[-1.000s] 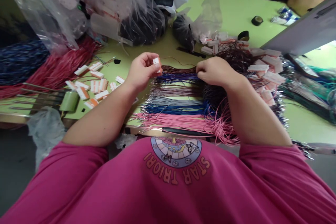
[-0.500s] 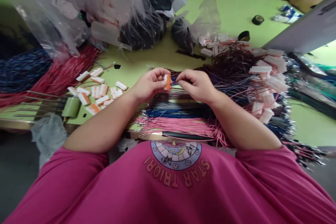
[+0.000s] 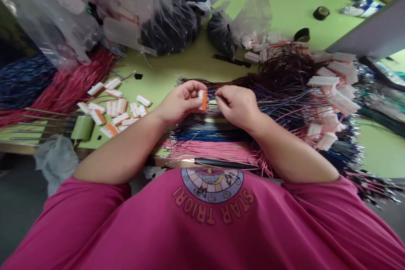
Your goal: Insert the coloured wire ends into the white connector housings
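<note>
My left hand pinches a small white and orange connector housing between thumb and fingers, its orange face turned towards my right hand. Just to the right of it, a small gap away, my right hand is closed with thumb and index finger together; whatever is between those fingertips is too small to make out. Beneath both hands lie bundles of wires: dark ones at the back, blue wires nearer, and pink wires along the front edge. Loose connector housings are scattered left of my left hand.
A green block with metal rods sits at the front left edge. Clear plastic bags stand at the back. Wired white connectors pile up at the right. Rolls of black tape lie farther back, beside a grey post.
The view has shifted a little. My right hand has turned slightly and its fingers are curled more tightly. My left hand keeps its hold on the connector housing.
</note>
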Demonstrator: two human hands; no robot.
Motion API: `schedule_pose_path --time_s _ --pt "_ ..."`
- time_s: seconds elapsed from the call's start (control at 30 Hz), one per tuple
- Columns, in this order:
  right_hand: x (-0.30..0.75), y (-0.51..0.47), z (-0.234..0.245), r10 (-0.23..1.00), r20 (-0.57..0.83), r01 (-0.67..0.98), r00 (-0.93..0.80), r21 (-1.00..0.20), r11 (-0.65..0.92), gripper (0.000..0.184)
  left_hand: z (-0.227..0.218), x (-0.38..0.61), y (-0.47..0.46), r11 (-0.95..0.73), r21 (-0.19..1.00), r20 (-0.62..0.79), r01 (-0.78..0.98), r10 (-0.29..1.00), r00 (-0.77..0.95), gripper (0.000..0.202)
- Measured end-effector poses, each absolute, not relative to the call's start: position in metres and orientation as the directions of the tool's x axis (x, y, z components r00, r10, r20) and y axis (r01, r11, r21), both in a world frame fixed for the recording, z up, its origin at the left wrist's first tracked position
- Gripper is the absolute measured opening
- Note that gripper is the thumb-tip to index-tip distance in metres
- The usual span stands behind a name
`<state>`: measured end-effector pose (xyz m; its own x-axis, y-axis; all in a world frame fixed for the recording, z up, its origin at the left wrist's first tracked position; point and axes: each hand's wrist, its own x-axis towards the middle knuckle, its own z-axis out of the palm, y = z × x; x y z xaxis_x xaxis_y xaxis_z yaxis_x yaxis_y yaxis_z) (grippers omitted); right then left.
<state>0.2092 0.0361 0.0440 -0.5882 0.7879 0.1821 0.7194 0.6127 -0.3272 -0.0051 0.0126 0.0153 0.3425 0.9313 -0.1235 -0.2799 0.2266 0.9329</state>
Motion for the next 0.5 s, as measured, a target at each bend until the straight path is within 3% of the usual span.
schedule_pose_path --time_s 0.23,0.5 --pt "0.205 0.03 0.054 0.769 0.089 0.764 -0.633 -0.091 0.639 0.038 0.012 -0.002 0.014 0.159 0.971 -0.103 -0.181 0.953 0.286 0.039" --pt "0.198 0.03 0.054 0.718 -0.011 0.717 -0.696 -0.053 0.695 0.038 0.011 0.002 0.012 0.128 0.986 -0.095 -0.104 0.956 0.277 0.034"
